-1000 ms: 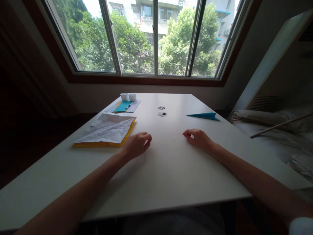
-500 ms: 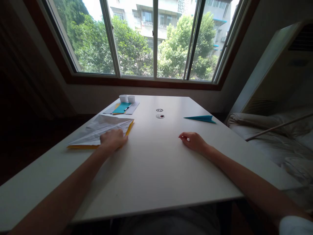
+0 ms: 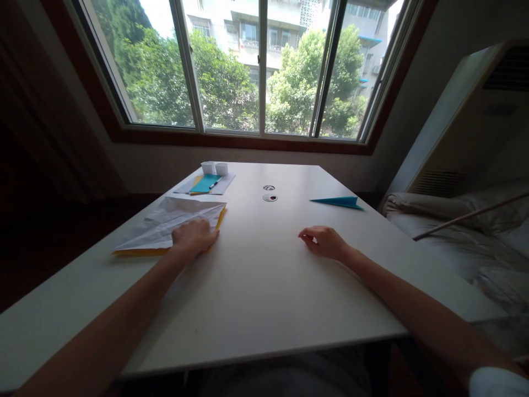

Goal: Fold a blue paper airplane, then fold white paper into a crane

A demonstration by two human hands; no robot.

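Left hand (image 3: 193,237) flat on crumpled white paper (image 3: 173,220) atop yellow sheets (image 3: 138,251). Right hand (image 3: 324,241) loosely curled on white table (image 3: 264,286), empty. Blue paper plane (image 3: 339,202) beyond it, apart.

Table (image 3: 264,286) stands before the window (image 3: 260,66). Left hand (image 3: 194,236) rests on the paper stack (image 3: 165,229) at left. Behind the stack: a sheet (image 3: 225,184) bearing a card (image 3: 204,183), a pen (image 3: 215,182) and two small boxes (image 3: 215,167). Right hand (image 3: 324,241) lies on the table, right of centre. Paper plane (image 3: 339,202) lies behind it. Bed (image 3: 463,231) stands right of the table.
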